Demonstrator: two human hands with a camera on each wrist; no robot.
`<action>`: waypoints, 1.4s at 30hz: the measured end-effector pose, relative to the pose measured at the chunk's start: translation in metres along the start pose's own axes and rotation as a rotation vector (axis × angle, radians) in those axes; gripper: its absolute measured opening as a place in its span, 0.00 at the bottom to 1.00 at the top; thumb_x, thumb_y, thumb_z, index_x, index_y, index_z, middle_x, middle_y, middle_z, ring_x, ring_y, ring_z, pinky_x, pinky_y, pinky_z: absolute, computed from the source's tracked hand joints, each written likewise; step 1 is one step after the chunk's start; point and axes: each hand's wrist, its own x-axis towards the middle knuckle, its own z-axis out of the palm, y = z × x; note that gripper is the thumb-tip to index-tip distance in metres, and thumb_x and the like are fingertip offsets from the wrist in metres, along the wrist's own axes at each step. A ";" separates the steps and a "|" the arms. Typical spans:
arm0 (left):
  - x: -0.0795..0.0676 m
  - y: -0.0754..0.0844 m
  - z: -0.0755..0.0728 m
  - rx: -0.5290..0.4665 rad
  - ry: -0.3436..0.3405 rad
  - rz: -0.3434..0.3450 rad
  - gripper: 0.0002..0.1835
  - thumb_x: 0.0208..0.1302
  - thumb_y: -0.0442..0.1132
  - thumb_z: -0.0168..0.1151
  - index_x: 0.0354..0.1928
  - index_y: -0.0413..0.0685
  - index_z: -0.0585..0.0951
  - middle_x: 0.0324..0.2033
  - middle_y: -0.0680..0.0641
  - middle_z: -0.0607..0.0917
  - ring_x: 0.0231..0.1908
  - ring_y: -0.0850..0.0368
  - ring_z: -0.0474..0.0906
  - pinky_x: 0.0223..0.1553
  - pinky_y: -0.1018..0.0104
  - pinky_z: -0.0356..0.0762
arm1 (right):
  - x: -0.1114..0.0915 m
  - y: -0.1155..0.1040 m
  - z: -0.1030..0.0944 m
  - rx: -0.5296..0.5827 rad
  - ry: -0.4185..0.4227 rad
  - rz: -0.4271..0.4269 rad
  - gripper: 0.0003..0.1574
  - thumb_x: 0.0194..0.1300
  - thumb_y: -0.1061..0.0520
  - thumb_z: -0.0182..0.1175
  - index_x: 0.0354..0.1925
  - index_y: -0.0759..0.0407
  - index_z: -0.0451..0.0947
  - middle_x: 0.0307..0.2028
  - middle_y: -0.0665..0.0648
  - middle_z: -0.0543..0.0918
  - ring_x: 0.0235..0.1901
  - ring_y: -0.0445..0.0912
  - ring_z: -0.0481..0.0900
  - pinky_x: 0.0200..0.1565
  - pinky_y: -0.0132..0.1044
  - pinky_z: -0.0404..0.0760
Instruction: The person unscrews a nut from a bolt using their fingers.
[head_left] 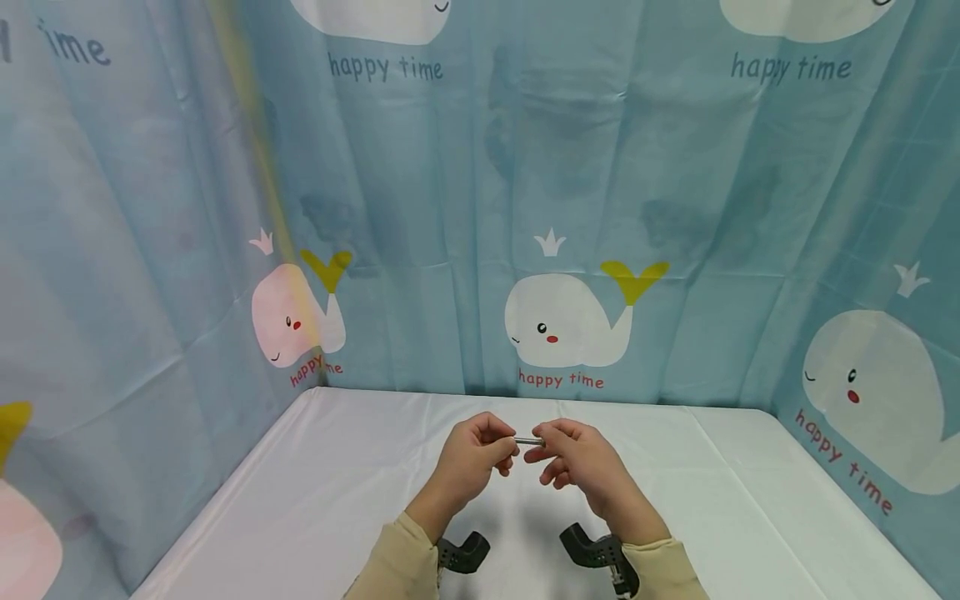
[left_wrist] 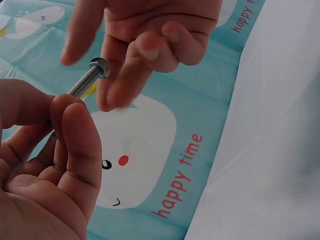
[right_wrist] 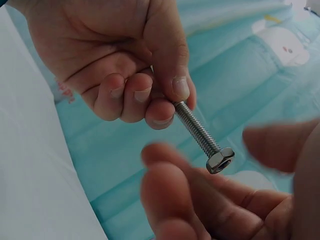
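Note:
A silver threaded bolt (right_wrist: pixel 196 128) is pinched at one end between the thumb and fingers of my left hand (head_left: pixel 468 458), which hide that end. At its free end sits a hex nut (right_wrist: pixel 218 161), its hole showing in the right wrist view. My right hand (head_left: pixel 581 460) is around this nut with thumb and forefinger apart on either side. In the left wrist view a gap shows between the nut (left_wrist: pixel 101 67) and the right thumb; whether another finger touches it I cannot tell. Both hands are raised above the table.
A white cloth covers the table (head_left: pixel 750 500). Blue curtains (head_left: pixel 420 333) printed with whales stand behind it and at both sides. Below the hands, a black wrist mount (head_left: pixel 465 552) is on the left forearm and another black mount (head_left: pixel 592 547) on the right.

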 end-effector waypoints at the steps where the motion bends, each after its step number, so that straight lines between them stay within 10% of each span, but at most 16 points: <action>1: 0.000 0.000 0.000 0.001 0.000 0.000 0.05 0.66 0.30 0.61 0.41 0.34 0.80 0.30 0.42 0.84 0.26 0.54 0.78 0.33 0.59 0.83 | 0.000 0.000 0.000 -0.008 0.006 0.005 0.25 0.73 0.44 0.57 0.49 0.66 0.79 0.33 0.62 0.87 0.22 0.49 0.80 0.27 0.36 0.77; 19: 0.001 0.000 -0.001 -0.018 -0.004 0.001 0.04 0.67 0.30 0.61 0.41 0.36 0.81 0.30 0.42 0.84 0.26 0.54 0.78 0.31 0.62 0.82 | 0.001 -0.002 0.001 -0.013 0.024 -0.049 0.12 0.65 0.63 0.59 0.46 0.67 0.78 0.39 0.64 0.86 0.24 0.50 0.77 0.28 0.36 0.76; 29: 0.001 -0.002 -0.001 -0.022 0.000 0.005 0.05 0.67 0.31 0.60 0.42 0.36 0.80 0.30 0.44 0.84 0.26 0.54 0.78 0.31 0.61 0.82 | 0.000 -0.002 0.001 -0.007 0.026 0.053 0.29 0.73 0.40 0.55 0.46 0.66 0.80 0.30 0.62 0.86 0.21 0.47 0.80 0.26 0.36 0.76; 42: 0.001 -0.002 0.000 -0.031 -0.014 -0.003 0.04 0.66 0.29 0.60 0.40 0.35 0.80 0.30 0.42 0.84 0.25 0.54 0.77 0.31 0.62 0.82 | 0.001 -0.002 0.000 0.009 0.025 -0.011 0.13 0.69 0.58 0.61 0.45 0.68 0.78 0.35 0.62 0.86 0.24 0.50 0.77 0.28 0.36 0.75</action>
